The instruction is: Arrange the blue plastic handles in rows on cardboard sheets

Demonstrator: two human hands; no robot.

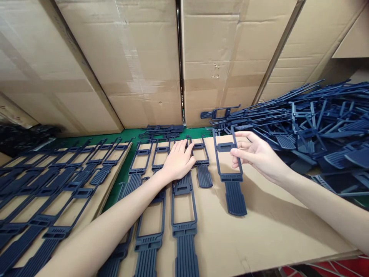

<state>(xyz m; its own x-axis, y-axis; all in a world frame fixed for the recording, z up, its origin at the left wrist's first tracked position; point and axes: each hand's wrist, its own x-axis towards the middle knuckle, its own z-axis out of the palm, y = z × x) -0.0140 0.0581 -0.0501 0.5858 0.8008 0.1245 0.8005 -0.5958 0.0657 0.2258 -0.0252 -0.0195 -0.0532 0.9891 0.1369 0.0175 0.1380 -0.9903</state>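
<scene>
My right hand (253, 154) pinches the side rail of a dark blue plastic frame (232, 177), which has a rectangular opening and a ribbed paddle-shaped end. That piece is held tilted just above the cardboard sheet (219, 242). My left hand (179, 159) lies with its fingers spread on a similar frame in the row, partly hiding it. Right of it lies another frame (204, 175), and a longer-looking one (184, 227) lies nearer to me. Further frames sit side by side to the left, some hidden under my left forearm.
A large tangled pile of the same blue parts (317, 127) rises at the right. A second cardboard sheet (99, 204) with rows of frames lies left, past a strip of green surface (121, 169). Tall cardboard boxes (150, 69) stand behind. A few loose parts (164, 130) lie against them.
</scene>
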